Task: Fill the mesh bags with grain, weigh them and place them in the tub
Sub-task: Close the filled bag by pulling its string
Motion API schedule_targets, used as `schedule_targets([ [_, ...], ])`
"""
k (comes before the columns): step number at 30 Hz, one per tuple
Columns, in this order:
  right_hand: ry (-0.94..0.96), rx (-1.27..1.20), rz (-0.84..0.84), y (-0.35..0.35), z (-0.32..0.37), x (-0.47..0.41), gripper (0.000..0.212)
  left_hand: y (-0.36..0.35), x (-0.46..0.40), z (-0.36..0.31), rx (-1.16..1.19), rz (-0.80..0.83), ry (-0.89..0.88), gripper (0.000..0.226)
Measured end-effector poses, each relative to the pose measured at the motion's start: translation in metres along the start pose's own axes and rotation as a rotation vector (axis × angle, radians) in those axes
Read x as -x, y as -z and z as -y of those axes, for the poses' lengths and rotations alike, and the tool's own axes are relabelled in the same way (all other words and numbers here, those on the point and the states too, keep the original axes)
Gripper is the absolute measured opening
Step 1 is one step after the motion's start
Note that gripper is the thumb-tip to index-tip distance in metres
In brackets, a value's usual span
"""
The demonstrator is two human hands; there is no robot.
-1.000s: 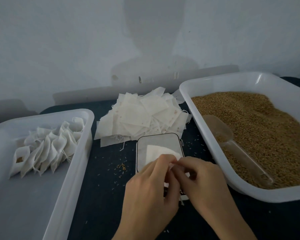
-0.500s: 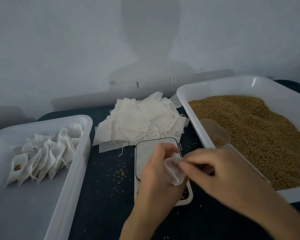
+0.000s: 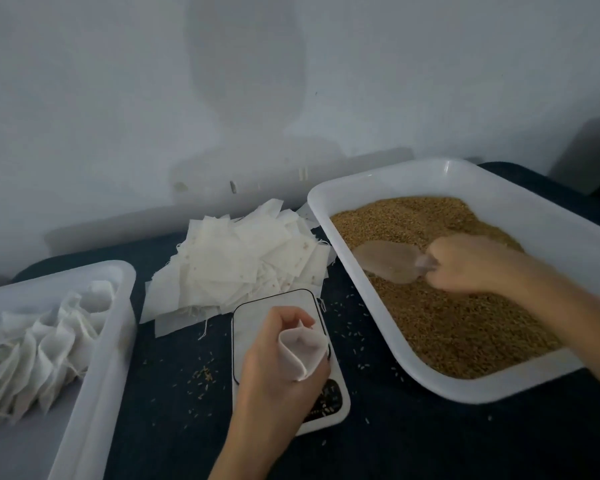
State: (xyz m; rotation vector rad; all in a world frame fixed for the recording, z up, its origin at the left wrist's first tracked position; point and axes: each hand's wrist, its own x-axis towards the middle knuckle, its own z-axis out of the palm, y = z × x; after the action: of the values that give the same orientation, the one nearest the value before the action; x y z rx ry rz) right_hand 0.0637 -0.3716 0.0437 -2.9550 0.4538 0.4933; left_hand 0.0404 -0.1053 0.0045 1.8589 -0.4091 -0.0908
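Your left hand (image 3: pixel 278 362) now holds one mesh bag (image 3: pixel 303 351) open alone above the scale (image 3: pixel 274 308); your right hand (image 3: pixel 465 263) has left it to clench the scoop (image 3: pixel 388 261) in the grain (image 3: pixel 447 317): filling comes next.

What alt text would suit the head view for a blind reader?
Left hand holds an open mesh bag over the scale while right hand grips a scoop in the grain tray. Filled bags stand in the left tub.

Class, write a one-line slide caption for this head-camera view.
Left hand holds an open mesh bag over the scale while right hand grips the scoop in grain.
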Motion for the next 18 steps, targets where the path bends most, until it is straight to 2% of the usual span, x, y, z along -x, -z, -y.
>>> schedule_targets([
  [2,-0.076,-0.054,-0.021,0.028,-0.021,0.001,0.016,0.005,0.000,0.002,-0.007,-0.014,-0.022,0.033],
  [7,-0.234,0.124,-0.110,0.048,-0.034,-0.009,0.021,0.009,-0.001,0.002,0.001,-0.048,-0.046,0.031],
  [10,-0.196,0.000,-0.140,0.029,-0.025,-0.032,0.029,0.007,0.000,-0.002,0.036,-0.019,-0.045,0.024],
  [13,-0.153,-0.138,-0.187,0.010,-0.017,-0.053,0.035,0.006,0.002,-0.001,0.025,0.000,-0.047,0.027],
  [18,-0.115,-0.496,-0.206,-0.005,-0.014,-0.059,0.027,0.008,0.001,0.003,0.047,0.013,-0.056,0.020],
])
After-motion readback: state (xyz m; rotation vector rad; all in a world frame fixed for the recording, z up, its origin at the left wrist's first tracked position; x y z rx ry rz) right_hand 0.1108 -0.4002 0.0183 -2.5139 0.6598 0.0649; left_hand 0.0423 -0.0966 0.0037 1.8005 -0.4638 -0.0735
